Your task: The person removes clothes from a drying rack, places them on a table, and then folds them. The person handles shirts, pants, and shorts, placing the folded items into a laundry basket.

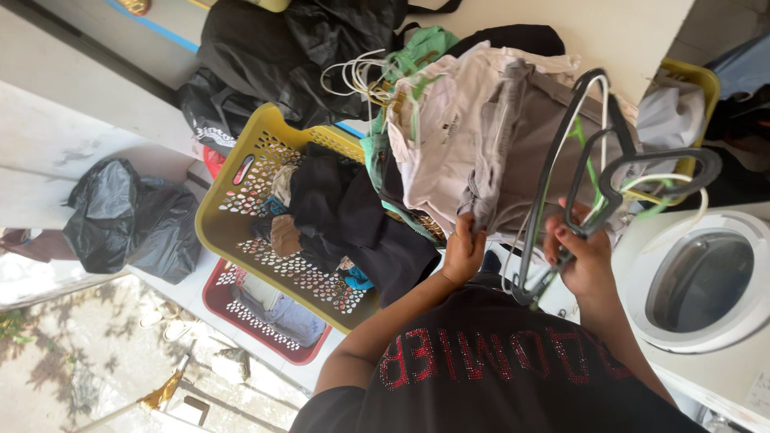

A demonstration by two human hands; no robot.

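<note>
- Your left hand pinches the soft, light grey garment at its hem.
- Your right hand is clenched round stiff, tangle-prone hangers; grip their hooks.

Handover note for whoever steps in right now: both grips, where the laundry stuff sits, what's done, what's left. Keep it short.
Left grip: shut on the edge of the grey garment on top of the clothes stack.
Right grip: shut on a bundle of hangers, grey, black, green and white.
Done: pale garments lie stacked near the washing machine.
Left: dark clothes lie loose in the yellow basket, and there are more in the red basket beneath.
</note>
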